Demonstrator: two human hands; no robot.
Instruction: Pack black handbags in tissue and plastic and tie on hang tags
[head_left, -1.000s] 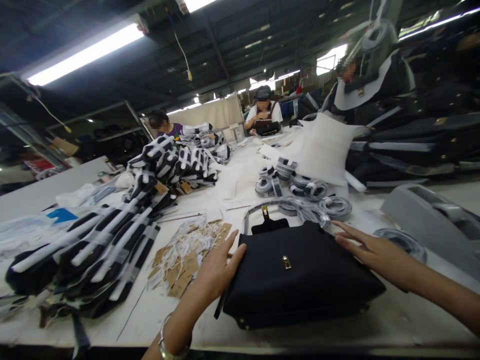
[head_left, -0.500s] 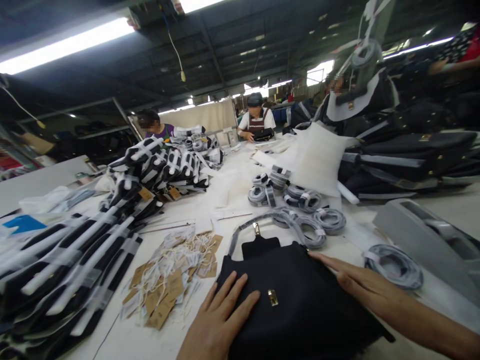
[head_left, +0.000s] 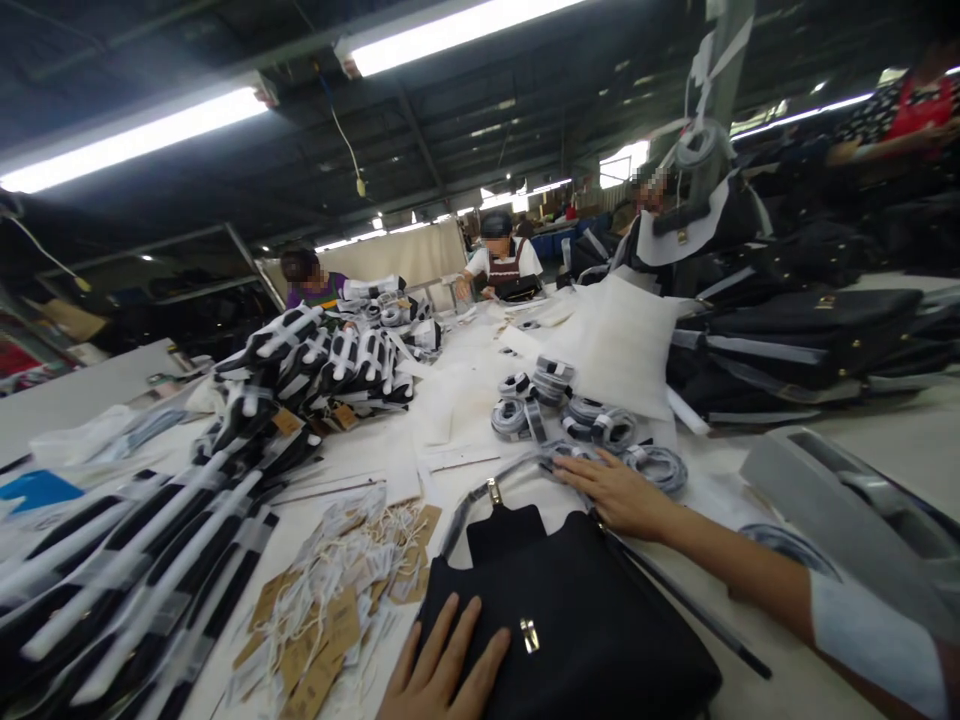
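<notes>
A black handbag [head_left: 600, 600] lies on the table in front of me, its gold clasp plate [head_left: 529, 636] facing up. The flap [head_left: 510, 535] with a gold catch is folded away at the far side. My left hand [head_left: 450, 675] rests flat on the bag's near left part, fingers spread. Stretched across the bag's right side, my right hand [head_left: 622, 495] has its fingers extended over the plastic-wrapped handle [head_left: 459, 512], next to the wrapped strap coils [head_left: 656, 468]. Whether its fingertips press on the handle or on a coil behind it, I cannot tell.
Paper tags with strings [head_left: 330, 610] lie in a heap left of the bag. Wrapped black bags [head_left: 142, 560] are stacked at left, more black bags [head_left: 795, 330] at right. White foam sheets [head_left: 622, 340] and a grey tape dispenser [head_left: 847, 510] stand nearby. Co-workers sit farther back.
My right hand has left the bag's right edge and moved forward and left to the wrapped handle. My left hand stays on the bag. The view has tilted slightly up.
</notes>
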